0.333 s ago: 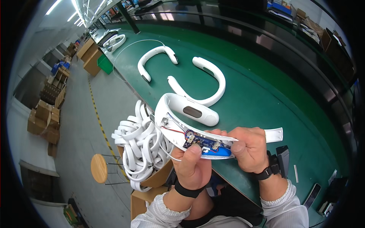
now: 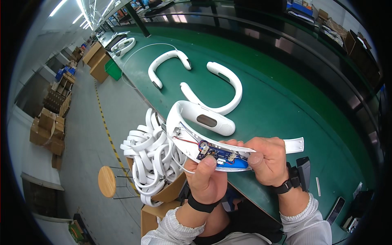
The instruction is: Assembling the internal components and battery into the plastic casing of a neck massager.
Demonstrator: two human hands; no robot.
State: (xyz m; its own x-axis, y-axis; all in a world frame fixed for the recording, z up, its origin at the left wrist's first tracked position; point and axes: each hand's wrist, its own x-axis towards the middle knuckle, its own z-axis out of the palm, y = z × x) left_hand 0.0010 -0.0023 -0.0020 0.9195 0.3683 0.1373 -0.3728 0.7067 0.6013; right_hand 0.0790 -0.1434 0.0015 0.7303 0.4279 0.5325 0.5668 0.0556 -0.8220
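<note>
Over the near edge of the bench, a white curved neckband device (image 2: 185, 145) is held with its casing opened. Inside it show a blue circuit board (image 2: 214, 152), thin red and dark wires, and a blue battery (image 2: 237, 163). My left hand (image 2: 206, 177) grips the casing from below, thumb on the lower edge of the board. My right hand (image 2: 267, 159) pinches the casing's right end, thumb beside the battery. Past its knuckles sticks out a white strip (image 2: 295, 145); where it joins is hidden. The device's other arm, with a dark oval window, curves behind.
Two white curved bands (image 2: 230, 87) (image 2: 163, 61) lie farther back on the green bench (image 2: 277, 110). Left of my hands, a cardboard box (image 2: 169, 192) overflows with white bands (image 2: 149, 159). A phone (image 2: 335, 210) and a thin white stick (image 2: 318, 186) lie at right. A wooden stool (image 2: 107, 181) stands on the floor.
</note>
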